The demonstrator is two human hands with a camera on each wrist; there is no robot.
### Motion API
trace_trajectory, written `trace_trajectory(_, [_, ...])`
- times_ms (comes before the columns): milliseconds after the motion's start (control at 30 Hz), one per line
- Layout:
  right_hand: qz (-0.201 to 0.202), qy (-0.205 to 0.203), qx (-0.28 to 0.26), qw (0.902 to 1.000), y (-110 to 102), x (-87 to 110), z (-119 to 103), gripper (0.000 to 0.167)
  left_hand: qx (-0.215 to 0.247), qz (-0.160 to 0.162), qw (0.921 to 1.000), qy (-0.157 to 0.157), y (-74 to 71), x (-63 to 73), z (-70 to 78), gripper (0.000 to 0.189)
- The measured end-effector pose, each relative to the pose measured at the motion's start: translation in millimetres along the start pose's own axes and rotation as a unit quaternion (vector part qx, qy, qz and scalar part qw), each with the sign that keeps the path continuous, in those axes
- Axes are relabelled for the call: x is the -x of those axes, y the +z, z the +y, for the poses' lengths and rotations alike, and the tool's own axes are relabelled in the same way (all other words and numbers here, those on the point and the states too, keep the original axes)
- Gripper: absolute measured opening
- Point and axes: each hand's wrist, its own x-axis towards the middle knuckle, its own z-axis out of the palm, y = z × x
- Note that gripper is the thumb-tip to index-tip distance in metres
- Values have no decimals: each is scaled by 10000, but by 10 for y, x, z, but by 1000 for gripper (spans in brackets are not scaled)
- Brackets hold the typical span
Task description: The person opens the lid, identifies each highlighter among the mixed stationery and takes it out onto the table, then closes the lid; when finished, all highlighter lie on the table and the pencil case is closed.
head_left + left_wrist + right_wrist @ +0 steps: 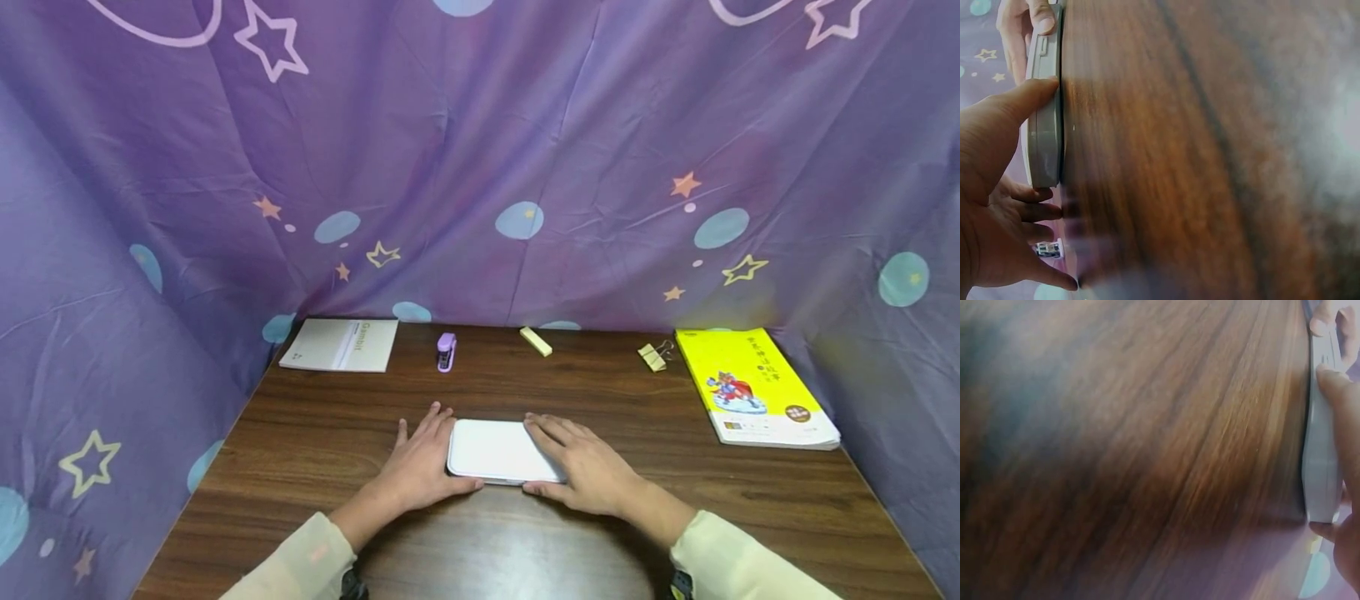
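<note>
A white flat case (495, 447) with rounded corners lies on the dark wooden table, near the middle. My left hand (422, 468) holds its left end, the thumb along the front side and the fingers spread by the left side. At the other end, my right hand (592, 468) grips the case with its fingers over the right part of the top and its thumb at the front. In the left wrist view, the front side of the case (1044, 140) shows a small raised latch-like part between the two thumbs. The right wrist view shows the case (1321, 469) low against the tabletop.
Along the back of the table (600, 392) lie a pale notebook (341, 346), a purple stapler (446, 352), a pale yellow block (536, 341) and a binder clip (654, 357). A yellow book (753, 387) lies at the right. Purple patterned cloth (480, 167) hangs behind and at both sides.
</note>
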Motion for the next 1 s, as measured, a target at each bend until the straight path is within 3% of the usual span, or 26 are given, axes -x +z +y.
trace_trajectory(233, [125,-146,-17,9998,-4,-23,34,94,48,2,10000,45,-2,-30,-8,115])
trace_trajectory(700, [-233,-79,-96,9997,-51,-7,1,92,-233,-128,9996,106,0,-11,3,116])
trace_trajectory(1000, [-436,-27,-478,9979,-131,-70,18,88,-62,-58,9998,206,-10,-30,-22,119])
